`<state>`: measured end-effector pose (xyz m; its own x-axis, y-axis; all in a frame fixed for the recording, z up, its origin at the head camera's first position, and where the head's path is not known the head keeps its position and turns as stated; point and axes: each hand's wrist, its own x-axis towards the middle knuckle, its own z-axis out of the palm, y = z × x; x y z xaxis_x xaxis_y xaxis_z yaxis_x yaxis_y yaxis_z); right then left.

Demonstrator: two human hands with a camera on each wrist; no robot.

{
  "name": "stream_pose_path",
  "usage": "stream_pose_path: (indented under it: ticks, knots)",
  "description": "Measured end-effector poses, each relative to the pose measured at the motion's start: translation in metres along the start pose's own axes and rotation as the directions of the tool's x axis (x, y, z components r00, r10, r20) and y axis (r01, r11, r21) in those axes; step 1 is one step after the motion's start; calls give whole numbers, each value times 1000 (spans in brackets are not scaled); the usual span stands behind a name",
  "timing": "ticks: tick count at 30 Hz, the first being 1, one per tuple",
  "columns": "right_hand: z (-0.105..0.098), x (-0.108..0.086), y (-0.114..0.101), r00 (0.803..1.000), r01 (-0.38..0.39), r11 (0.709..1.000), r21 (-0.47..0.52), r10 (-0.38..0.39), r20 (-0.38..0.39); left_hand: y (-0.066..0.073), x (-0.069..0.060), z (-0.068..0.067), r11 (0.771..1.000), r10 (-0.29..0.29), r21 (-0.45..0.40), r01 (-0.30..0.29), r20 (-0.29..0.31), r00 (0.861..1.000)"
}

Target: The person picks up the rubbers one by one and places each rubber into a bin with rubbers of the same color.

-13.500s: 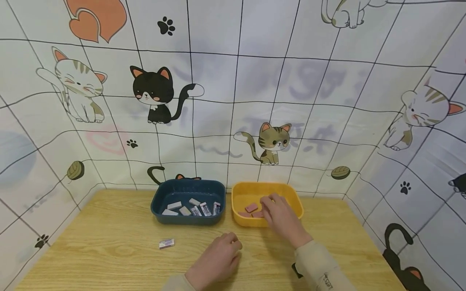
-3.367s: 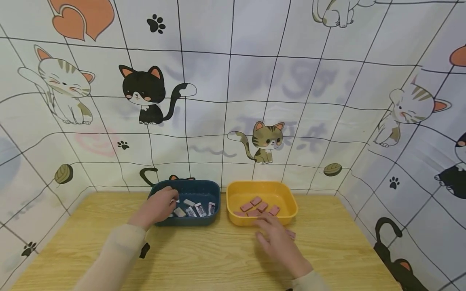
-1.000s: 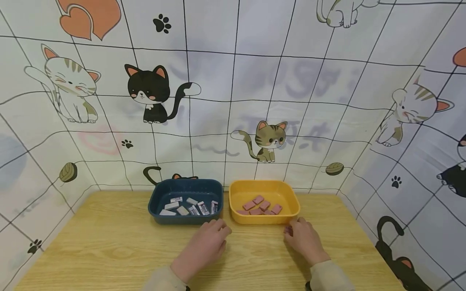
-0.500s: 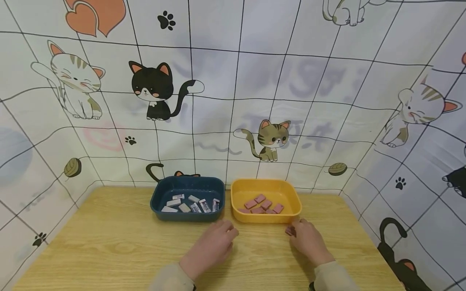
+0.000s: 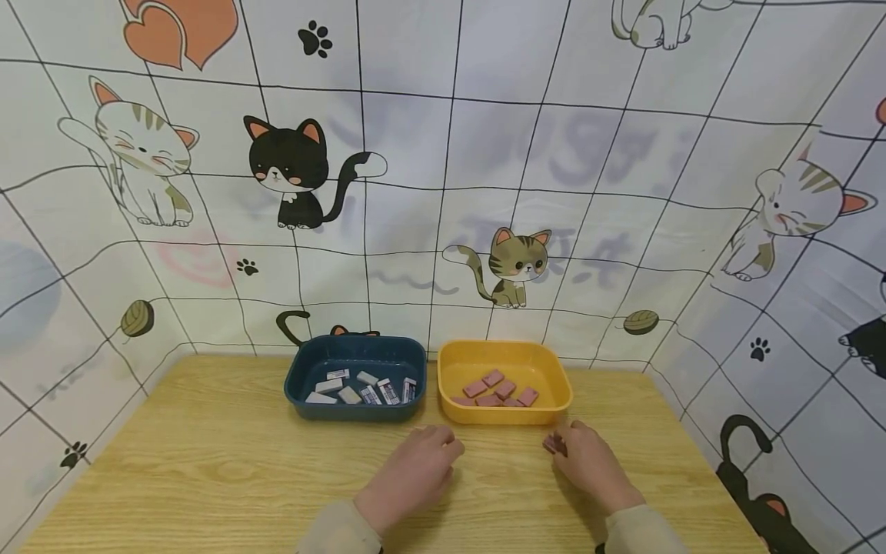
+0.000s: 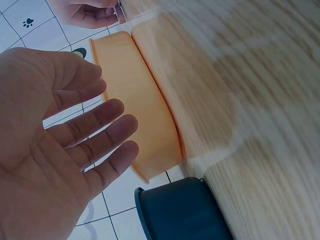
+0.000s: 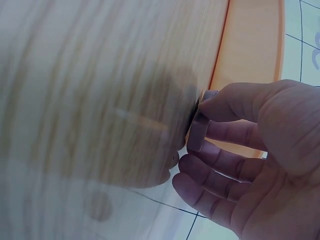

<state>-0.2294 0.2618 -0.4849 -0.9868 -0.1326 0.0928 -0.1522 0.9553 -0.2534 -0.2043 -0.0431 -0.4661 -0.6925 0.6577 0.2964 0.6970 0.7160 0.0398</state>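
Observation:
My right hand point(image 5: 592, 466) pinches a pink eraser point(image 5: 551, 444) between thumb and fingers, at the tabletop in front of the yellow bin point(image 5: 505, 416). In the right wrist view the eraser point(image 7: 198, 134) stands on edge close to the wood, partly covered by the thumb. Several pink erasers point(image 5: 505, 389) lie inside the yellow bin. Nearest to the front of the two bins, my left hand point(image 5: 413, 473) hovers with nothing in it; its fingers are loosely bent in the left wrist view. To the left, the blue bin point(image 5: 354, 413) holds several white erasers point(image 5: 329, 385), some with printed sleeves.
Both bins stand side by side at the back of the wood-grain table point(image 5: 228, 469), close to a cat-patterned cloth wall point(image 5: 408, 223). Similar cloth rises along the left and right sides.
Since the earliest frame, the white eraser on the table has gone and the yellow bin holds more pink erasers. Lately both hands shift slightly toward me; the right keeps its pink eraser.

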Motion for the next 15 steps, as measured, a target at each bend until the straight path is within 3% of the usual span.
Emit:
stream_pose_path:
  ticks: [11,15]
  knots:
    - [-5,-6,-3,999,24,1000,18,-23,-26,4,7,5,999,-12,-29,14,48,999]
    - [-9,-9,-4,998,43,999,7,-43,-53,4,9,9,999,-5,-31,6,40,999]
